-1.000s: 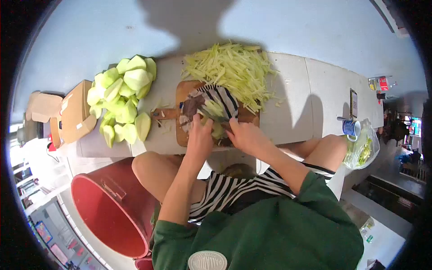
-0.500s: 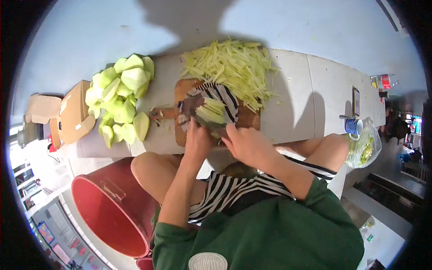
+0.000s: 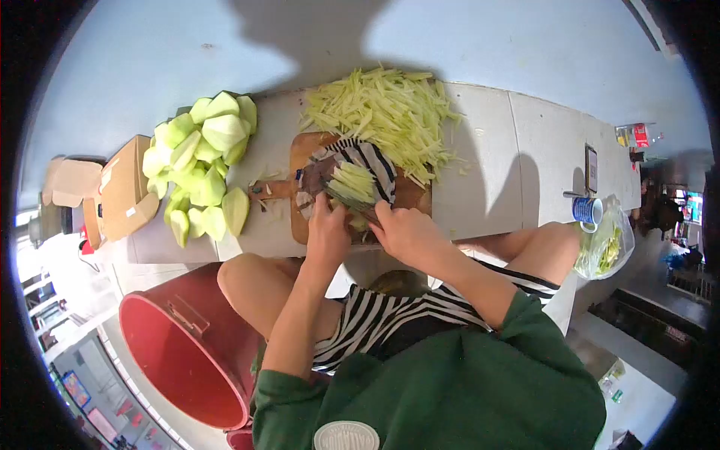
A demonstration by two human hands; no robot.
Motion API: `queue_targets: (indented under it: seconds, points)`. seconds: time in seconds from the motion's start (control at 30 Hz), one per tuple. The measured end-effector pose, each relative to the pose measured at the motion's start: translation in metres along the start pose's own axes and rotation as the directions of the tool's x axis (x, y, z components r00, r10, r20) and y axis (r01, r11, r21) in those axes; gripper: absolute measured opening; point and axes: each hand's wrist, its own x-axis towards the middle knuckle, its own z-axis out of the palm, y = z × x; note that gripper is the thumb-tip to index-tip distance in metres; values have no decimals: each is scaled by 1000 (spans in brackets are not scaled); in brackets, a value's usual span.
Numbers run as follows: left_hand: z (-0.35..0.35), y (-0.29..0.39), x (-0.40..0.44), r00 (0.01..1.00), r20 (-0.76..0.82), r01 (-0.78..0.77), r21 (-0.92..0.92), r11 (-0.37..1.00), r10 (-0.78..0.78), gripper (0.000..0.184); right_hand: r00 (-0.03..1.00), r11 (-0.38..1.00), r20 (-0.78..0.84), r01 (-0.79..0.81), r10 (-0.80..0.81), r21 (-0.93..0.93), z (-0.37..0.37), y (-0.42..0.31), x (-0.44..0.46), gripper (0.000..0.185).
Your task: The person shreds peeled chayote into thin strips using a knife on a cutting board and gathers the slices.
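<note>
On a wooden cutting board (image 3: 304, 150) lies a striped cloth (image 3: 371, 156) with pale green strips (image 3: 352, 180) on it. My right hand (image 3: 401, 229) is closed round the handle of a knife (image 3: 351, 199), whose dark blade lies along the near side of the strips. At the board's near edge, my left hand (image 3: 328, 225) is closed on a pale green piece (image 3: 357, 223), mostly hidden by the fingers and blade. A large heap of shredded green strips (image 3: 382, 112) rests behind and partly on the board. Peeled green chunks (image 3: 199, 154) are piled to the left.
An open cardboard box (image 3: 126, 187) stands at the far left. Below the table's left side is a big red bin (image 3: 187, 352). Towards the right are a phone (image 3: 591, 169), a blue mug (image 3: 585, 211), a plastic bag of greens (image 3: 609, 247) and a bottle (image 3: 634, 135).
Cut strips on the cloth show more fully than a second ago. The knife and both hands have shifted slightly over the near side of the board.
</note>
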Motion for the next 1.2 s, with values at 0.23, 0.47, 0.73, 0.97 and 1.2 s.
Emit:
queue_targets:
  seconds: [0.23,0.47,0.73,0.97,1.2]
  points:
    - [0,3,3,998,-45,-33,1,999,33,29,1000,1000,-8,-16,16,20,10,11,13,30]
    - [-2,5,1,998,-59,-33,6,999,34,24,1000,999,-3,-14,14,32,12,11,9,29]
    - [4,-3,-5,990,-110,-82,19,996,84,23,998,1000,62,-26,26,-2,10,2,3,29]
    - [0,5,4,988,-142,-58,11,998,59,26,999,999,-39,30,-29,14,33,23,11,30]
    - [10,1,-4,976,-205,-78,-7,997,75,31,998,999,-50,37,-38,-10,15,7,3,30]
